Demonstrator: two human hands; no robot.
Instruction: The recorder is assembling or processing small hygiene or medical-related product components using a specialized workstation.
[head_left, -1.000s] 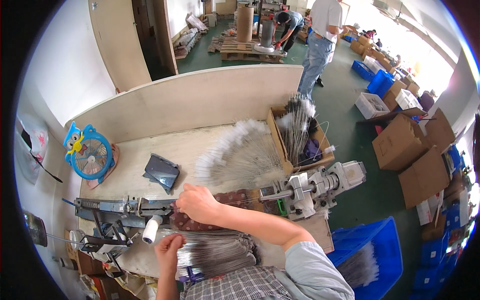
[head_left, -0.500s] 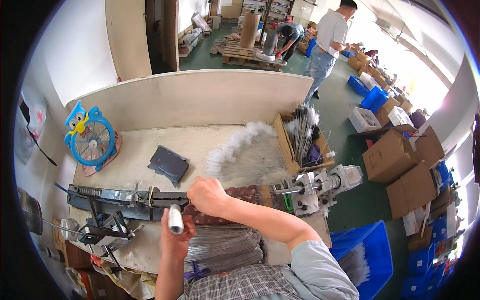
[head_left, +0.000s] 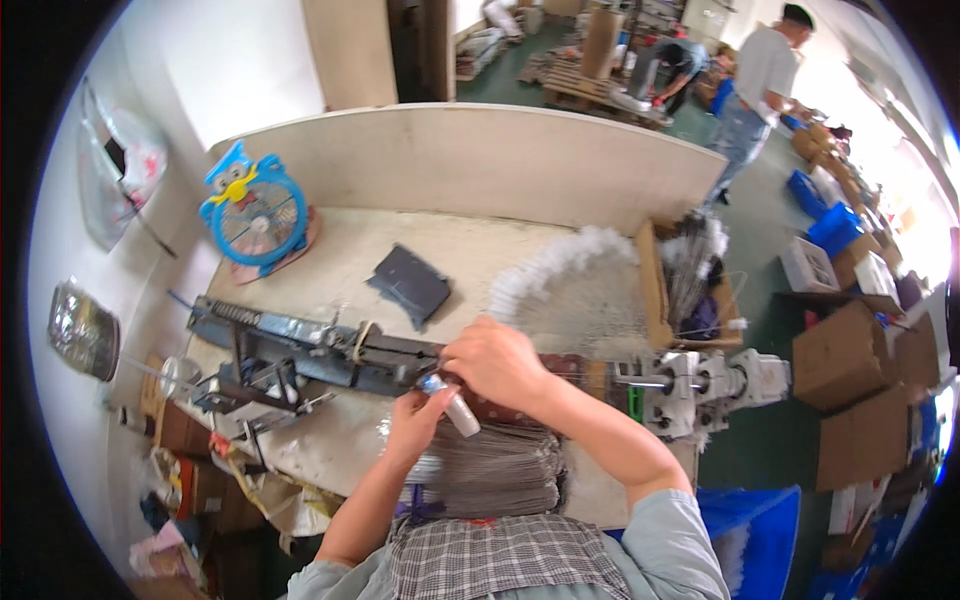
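My left hand (head_left: 412, 422) grips a short white cylinder (head_left: 462, 414) with a bluish upper end, tilted in front of the bench fixture. My right hand (head_left: 492, 360) is closed at the right end of a long dark metal fixture (head_left: 300, 345); whatever its fingers pinch is hidden. Both hands are close together. Under the right forearm lies a dark red spotted cloth (head_left: 500, 412). Just nearer to me rests a thick bundle of thin metal wires (head_left: 500, 475). Right of the hands stands a light metal machine (head_left: 700, 385) with a shaft pointing at them.
Fanned white-bristled wire brushes (head_left: 560, 275) and a dark flat slab (head_left: 412, 285) lie behind my hands. A blue fan (head_left: 258, 218) stands back left, a cardboard box (head_left: 655, 290) of brushes back right. A blue bin (head_left: 765, 535) sits lower right. Two people are farther off.
The view has shifted, so the bench appears farther right. My left hand has drawn up to the right hand, and the white cylinder now tilts down to the right.
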